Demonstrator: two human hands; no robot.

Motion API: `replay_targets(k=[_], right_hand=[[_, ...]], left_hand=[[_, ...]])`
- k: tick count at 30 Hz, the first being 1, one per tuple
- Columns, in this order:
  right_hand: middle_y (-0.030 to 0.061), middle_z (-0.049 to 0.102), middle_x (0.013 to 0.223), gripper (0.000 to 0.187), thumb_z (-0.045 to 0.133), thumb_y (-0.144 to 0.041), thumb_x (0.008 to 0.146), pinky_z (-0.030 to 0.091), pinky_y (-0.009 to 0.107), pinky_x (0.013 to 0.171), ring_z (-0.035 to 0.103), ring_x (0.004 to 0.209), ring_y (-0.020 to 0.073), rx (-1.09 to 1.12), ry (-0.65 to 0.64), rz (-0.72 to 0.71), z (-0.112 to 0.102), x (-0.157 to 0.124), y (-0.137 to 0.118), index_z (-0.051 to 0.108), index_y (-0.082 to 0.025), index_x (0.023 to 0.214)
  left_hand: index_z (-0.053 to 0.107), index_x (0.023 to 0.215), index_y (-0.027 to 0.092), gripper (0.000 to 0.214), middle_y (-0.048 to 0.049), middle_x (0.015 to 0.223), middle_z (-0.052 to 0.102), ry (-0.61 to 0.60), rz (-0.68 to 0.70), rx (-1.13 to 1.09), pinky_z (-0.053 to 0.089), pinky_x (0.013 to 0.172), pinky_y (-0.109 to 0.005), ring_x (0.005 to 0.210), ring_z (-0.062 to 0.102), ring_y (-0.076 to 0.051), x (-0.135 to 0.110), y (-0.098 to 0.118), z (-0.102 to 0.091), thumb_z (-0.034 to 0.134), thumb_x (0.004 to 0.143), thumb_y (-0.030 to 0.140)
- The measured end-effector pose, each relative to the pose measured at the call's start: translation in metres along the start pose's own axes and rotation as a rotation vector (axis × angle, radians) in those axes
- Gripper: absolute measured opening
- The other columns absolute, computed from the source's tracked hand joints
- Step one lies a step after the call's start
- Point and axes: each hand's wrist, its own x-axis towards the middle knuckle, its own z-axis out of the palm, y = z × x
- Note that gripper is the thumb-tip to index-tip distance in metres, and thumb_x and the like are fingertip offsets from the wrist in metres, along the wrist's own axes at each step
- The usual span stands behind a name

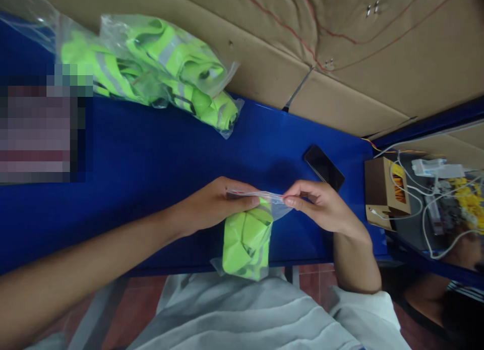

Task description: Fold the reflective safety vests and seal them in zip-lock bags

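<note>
A clear plastic zip bag (246,241) holds a folded neon-green piece with grey reflective strips, and hangs at the near edge of the blue table. My left hand (230,201) pinches the bag's top edge on its left side, thumb in front. At the other end of that edge, my right hand (312,201) grips the plastic corner between thumb and fingers. The bag's opening strip, with a thin red line, is stretched between both hands.
Several similar bagged neon-green bundles (176,55) lie at the back left. Behind my right hand is a black phone (324,166). A cardboard box (383,186) with white cables stands at the right. Part of another person (431,297) shows at lower right.
</note>
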Motion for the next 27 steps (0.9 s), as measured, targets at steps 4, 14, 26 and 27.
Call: replay_targets(k=[4, 14, 26, 27], right_hand=[[0.0030, 0.076, 0.085, 0.022, 0.077, -0.041, 0.091, 0.051, 0.026, 0.070, 0.067, 0.076, 0.0138, 0.053, 0.015, 0.010, 0.001, 0.004, 0.006, 0.078, -0.018, 0.092], [0.0029, 0.073, 0.080, 0.033, 0.080, -0.049, 0.087, 0.049, 0.026, 0.066, 0.064, 0.073, 0.0145, 0.101, -0.139, 0.114, -0.004, 0.008, 0.014, 0.073, -0.017, 0.084], [0.0014, 0.069, 0.083, 0.022, 0.074, -0.041, 0.093, 0.046, 0.026, 0.069, 0.060, 0.075, 0.0134, 0.064, -0.068, 0.035, -0.001, 0.010, 0.015, 0.074, -0.019, 0.092], [0.0010, 0.068, 0.081, 0.022, 0.073, -0.040, 0.093, 0.046, 0.026, 0.068, 0.059, 0.073, 0.0130, 0.074, -0.066, 0.050, -0.001, 0.010, 0.016, 0.073, -0.018, 0.092]], left_hand=[[0.080, 0.118, 0.023, 0.036, -0.0032, 0.112, 0.081, 0.036, 0.053, 0.051, 0.057, 0.088, -0.027, 0.103, 0.075, -0.022, 0.002, -0.003, 0.001, 0.069, 0.094, 0.047], [0.085, 0.101, 0.022, 0.037, -0.0007, 0.090, 0.082, 0.080, 0.208, 0.344, 0.054, 0.069, -0.021, 0.080, 0.073, -0.019, 0.007, -0.004, -0.016, 0.065, 0.095, 0.053], [0.083, 0.097, 0.016, 0.036, -0.0044, 0.087, 0.080, 0.203, 0.211, 0.243, 0.055, 0.068, -0.020, 0.077, 0.071, -0.017, 0.011, -0.004, -0.012, 0.079, 0.085, 0.051], [0.082, 0.093, 0.016, 0.034, -0.0041, 0.085, 0.080, 0.239, 0.222, 0.242, 0.054, 0.066, -0.020, 0.075, 0.070, -0.016, 0.011, -0.003, -0.011, 0.081, 0.083, 0.049]])
